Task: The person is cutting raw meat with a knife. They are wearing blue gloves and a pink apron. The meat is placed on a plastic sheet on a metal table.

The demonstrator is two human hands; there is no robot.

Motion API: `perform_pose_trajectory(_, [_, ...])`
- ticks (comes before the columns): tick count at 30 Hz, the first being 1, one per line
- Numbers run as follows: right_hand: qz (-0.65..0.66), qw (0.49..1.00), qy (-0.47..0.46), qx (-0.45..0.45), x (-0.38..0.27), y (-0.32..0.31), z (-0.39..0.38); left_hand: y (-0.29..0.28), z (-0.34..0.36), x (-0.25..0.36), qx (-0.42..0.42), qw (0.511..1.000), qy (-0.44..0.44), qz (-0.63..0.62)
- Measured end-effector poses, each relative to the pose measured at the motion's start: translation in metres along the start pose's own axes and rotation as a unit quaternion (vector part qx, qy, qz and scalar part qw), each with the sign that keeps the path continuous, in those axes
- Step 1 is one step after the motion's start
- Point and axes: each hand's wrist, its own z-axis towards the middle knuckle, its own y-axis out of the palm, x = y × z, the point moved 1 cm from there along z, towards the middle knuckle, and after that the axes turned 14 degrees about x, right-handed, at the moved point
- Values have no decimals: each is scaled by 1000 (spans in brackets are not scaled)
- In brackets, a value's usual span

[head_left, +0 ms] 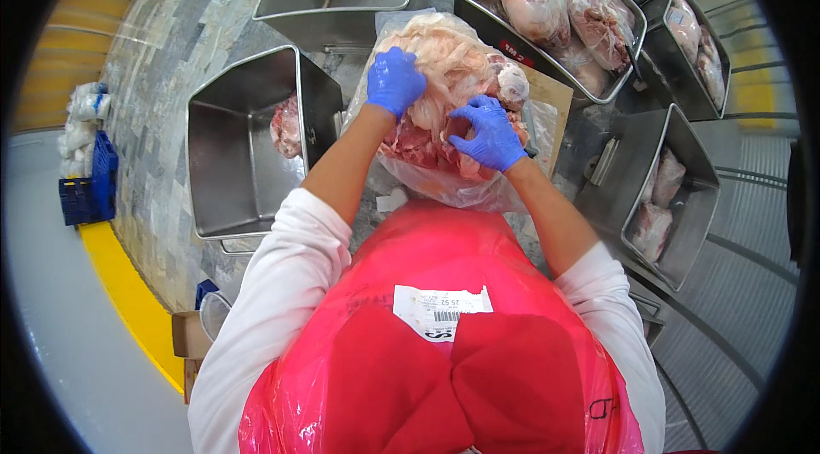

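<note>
A large piece of raw meat [444,48] with pale fat and a knob of bone lies in front of me. Clear plastic wrap [444,185] spreads out beneath it and along its near edge. My left hand [395,81], in a blue glove, is closed on the fatty left side of the meat. Against the lean right side rests my right hand [493,136], also gloved in blue, its thumb and fingers curved apart with a gap between them. Under the right edge of the meat, part of a brown board [551,91] shows.
To the left, a deep metal bin [229,146] holds one chunk of meat [287,126]. Another metal bin [342,23] stands beyond the meat. A metal tub [619,87] of plastic-wrapped meat is at the far right. Nearer on the right, another bin [679,236] holds wrapped pieces.
</note>
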Motion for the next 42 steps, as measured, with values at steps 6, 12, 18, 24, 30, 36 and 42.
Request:
perform_pose_trajectory(6, [-15,999,-9,-38,-7,2,-12,16,34,-9,-66,997,-45,-11])
perform_pose_trajectory(12, [-22,999,-37,21,-12,6,-23,17,50,-16,-104,988,-116,-25])
perform_pose_trajectory(18, [-32,999,-32,8,-8,5,-28,49,54,-51,-79,988,-115,-66])
perform_pose_trajectory(24, [-12,998,-54,19,-9,1,-26,77,36,-87,-18,791,-457,-406])
perform_pose_trajectory(30, [-13,999,-36,9,5,-2,-41,23,45,-178,-28,738,-332,-587])
perform_pose_trajectory(36, [-22,999,-25,24,9,-1,-42,-91,108,-122,111,756,-259,-590])
perform_pose_trajectory(42, [-33,999,3,15,11,2,-43,-257,170,-119,55,700,-79,-708])
